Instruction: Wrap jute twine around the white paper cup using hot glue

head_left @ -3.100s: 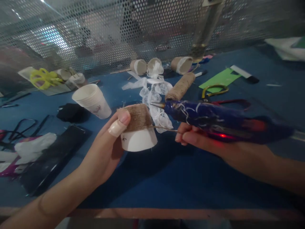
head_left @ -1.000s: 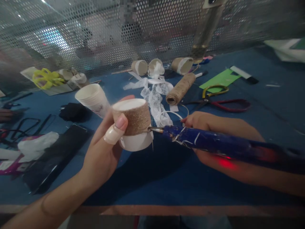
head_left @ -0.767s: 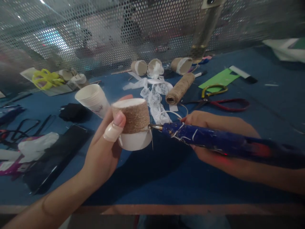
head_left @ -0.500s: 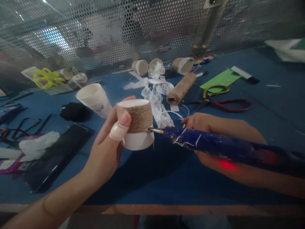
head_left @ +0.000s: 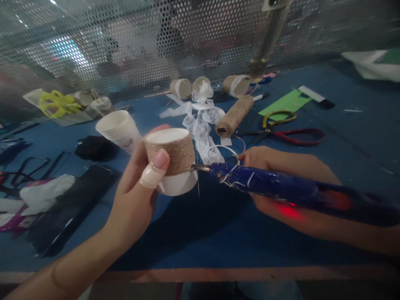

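My left hand [head_left: 139, 183] is wrapped round a white paper cup [head_left: 179, 183] whose upper part is wound with brown twine [head_left: 178, 156]; the thumb, with a pale band on it, presses the twine. In my right hand [head_left: 275, 166] is a dark blue hot glue gun [head_left: 268, 183] with a red light glowing on its side. Its metal tip touches or nearly touches the lower edge of the wound twine. A thin strand hangs below the tip. White cord-like loops lie about the nozzle end. Part of my right hand is hidden behind the glue gun.
Behind the cup lie white lace [head_left: 203, 137], a twine roll [head_left: 235, 116] and several twine-wrapped cups [head_left: 236, 86]. Scissors [head_left: 281, 129] and green paper [head_left: 283, 105] are at right. Stacked paper cups [head_left: 118, 129] and a black pouch [head_left: 75, 208] are at left. A perforated metal panel [head_left: 131, 46] stands behind.
The cup in my left hand has shifted slightly left and tilted a little. The glue gun has moved left with it, its tip staying at the twine's lower edge. The whole view has shifted slightly.
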Motion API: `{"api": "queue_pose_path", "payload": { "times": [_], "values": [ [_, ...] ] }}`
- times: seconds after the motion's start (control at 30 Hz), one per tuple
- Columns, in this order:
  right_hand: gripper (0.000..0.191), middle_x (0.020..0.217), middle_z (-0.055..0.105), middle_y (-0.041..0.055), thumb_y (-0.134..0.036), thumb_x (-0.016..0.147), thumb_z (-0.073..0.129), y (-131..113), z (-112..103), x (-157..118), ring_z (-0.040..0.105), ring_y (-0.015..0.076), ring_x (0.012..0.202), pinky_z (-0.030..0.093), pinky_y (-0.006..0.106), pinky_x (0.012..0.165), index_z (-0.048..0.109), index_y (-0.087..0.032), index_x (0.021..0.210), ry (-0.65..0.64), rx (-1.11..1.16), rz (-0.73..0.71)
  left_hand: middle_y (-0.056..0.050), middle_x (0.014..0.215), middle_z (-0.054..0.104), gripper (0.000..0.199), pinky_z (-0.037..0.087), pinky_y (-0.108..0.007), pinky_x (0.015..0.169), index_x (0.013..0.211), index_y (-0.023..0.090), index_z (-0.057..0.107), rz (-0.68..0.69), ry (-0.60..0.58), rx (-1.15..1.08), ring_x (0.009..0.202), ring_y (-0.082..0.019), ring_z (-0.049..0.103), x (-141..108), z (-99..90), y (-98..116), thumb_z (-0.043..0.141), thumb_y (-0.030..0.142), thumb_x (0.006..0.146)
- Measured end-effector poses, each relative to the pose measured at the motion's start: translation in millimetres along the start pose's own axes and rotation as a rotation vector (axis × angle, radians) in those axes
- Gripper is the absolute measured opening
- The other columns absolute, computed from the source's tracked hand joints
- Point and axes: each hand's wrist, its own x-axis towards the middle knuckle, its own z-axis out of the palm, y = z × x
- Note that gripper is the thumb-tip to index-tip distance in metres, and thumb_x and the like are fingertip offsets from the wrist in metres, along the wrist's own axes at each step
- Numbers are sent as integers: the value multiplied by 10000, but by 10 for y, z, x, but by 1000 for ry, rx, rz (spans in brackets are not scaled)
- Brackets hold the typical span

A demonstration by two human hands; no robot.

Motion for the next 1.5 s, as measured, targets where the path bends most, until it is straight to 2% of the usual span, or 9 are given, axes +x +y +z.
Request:
{"api": "queue_pose_path", "payload": {
  "times": [0.13,0.33,0.47,0.67,0.8,1.07,1.33,1.5],
  "values": [
    [192,676,501,-37,-225,801,551,9,23,9,469,167,594,369,345,566,392,-272,704,-15,43,-63,38,1243,685,384,564,-330,939,1222,379,698,45,-13,25,1200,-244,625,-5,6,-1,729,491,856],
    [180,697,513,-31,-242,812,530,-24,0,6,496,176,616,372,346,573,390,-272,705,-35,18,-17,27,1229,664,385,556,-346,923,1221,364,692,20,-37,1,1187,-254,618,9,-16,-12,722,495,860],
    [188,682,540,-35,-239,798,557,-52,-22,15,525,167,622,389,322,567,401,-267,698,-29,-14,7,9,1240,659,395,522,-381,964,1236,355,686,9,-34,-9,1222,-278,593,12,-13,-2,700,509,872],
    [166,654,548,-50,-178,758,567,-49,-27,17,536,149,602,405,304,552,436,-259,696,-35,-15,32,-6,1237,667,420,546,-343,869,1228,345,693,-1,-16,-1,1178,-282,615,-8,5,20,707,533,853],
    [155,704,571,-36,-213,775,573,-11,4,-6,528,158,617,394,326,563,444,-261,701,-15,29,53,-1,1262,660,405,541,-338,895,1250,353,682,5,-15,22,1184,-273,614,-7,-6,13,683,517,880],
    [192,689,531,-36,-212,785,579,-10,19,-10,511,171,611,380,341,562,420,-274,697,-17,19,2,9,1287,666,415,557,-315,875,1249,350,688,-12,-17,10,1121,-248,648,-4,-15,-2,682,529,875],
    [157,663,556,-42,-197,764,576,-56,-19,14,533,150,584,396,319,547,447,-259,698,-20,-1,55,-7,1296,660,435,571,-366,885,1233,331,693,-11,-8,-12,1157,-286,632,8,-3,13,691,548,856],
    [174,661,542,-31,-170,762,573,-91,-51,29,518,152,588,393,313,524,436,-262,705,-40,-10,28,-16,1297,658,443,570,-375,894,1250,335,684,-21,-8,-18,1176,-288,615,-2,-11,6,681,548,862]
  ]
}}
